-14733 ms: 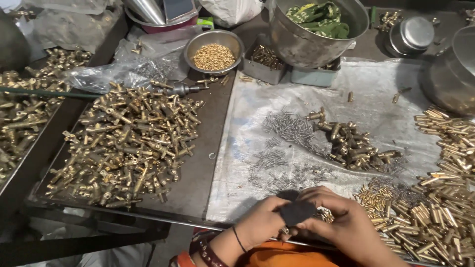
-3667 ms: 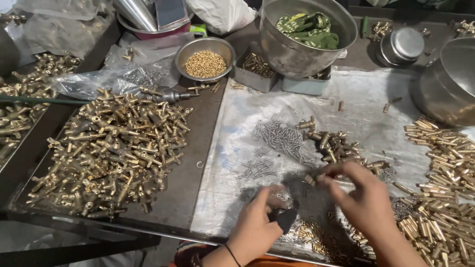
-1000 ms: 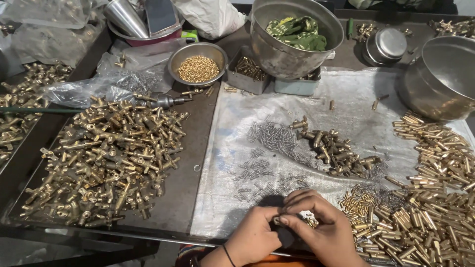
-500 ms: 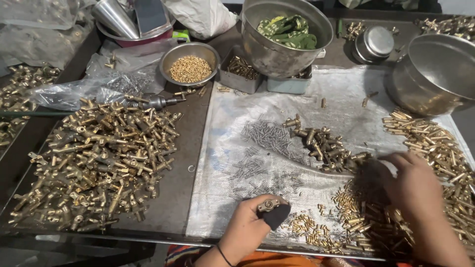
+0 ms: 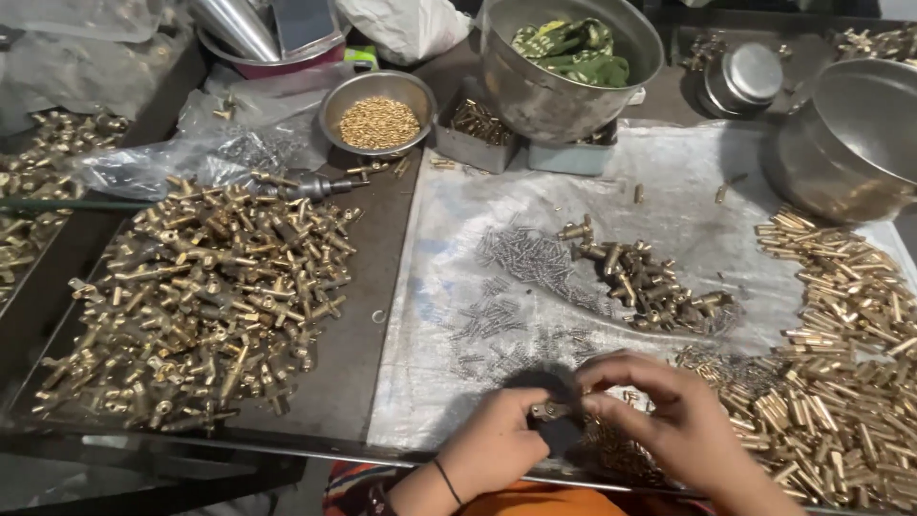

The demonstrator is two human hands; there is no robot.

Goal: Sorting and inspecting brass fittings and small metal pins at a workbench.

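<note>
My left hand [image 5: 499, 444] rests at the near edge of the tray, its fingers closed on a small dark block [image 5: 558, 432] with a small brass part [image 5: 547, 412] on it. My right hand [image 5: 669, 420] has its fingertips pinched at that same brass part, meeting the left hand. Just beyond the hands lie scattered small grey pins [image 5: 521, 263] on a pale plastic sheet [image 5: 669, 182]. A heap of dark brass fittings [image 5: 645, 282] sits past the pins. Short brass tubes [image 5: 841, 354] are piled to the right of my right hand.
A big pile of assembled brass fittings [image 5: 205, 296] fills the dark tray [image 5: 368, 354] on the left. At the back stand a steel bowl of small brass beads [image 5: 379, 122], a large steel pot with green cloth [image 5: 564, 48], a lidded tin [image 5: 750, 76] and a large steel pan [image 5: 855, 134].
My right hand has come back from the brass tube pile on the right and now meets the left hand at the dark block. The view has shifted slightly.
</note>
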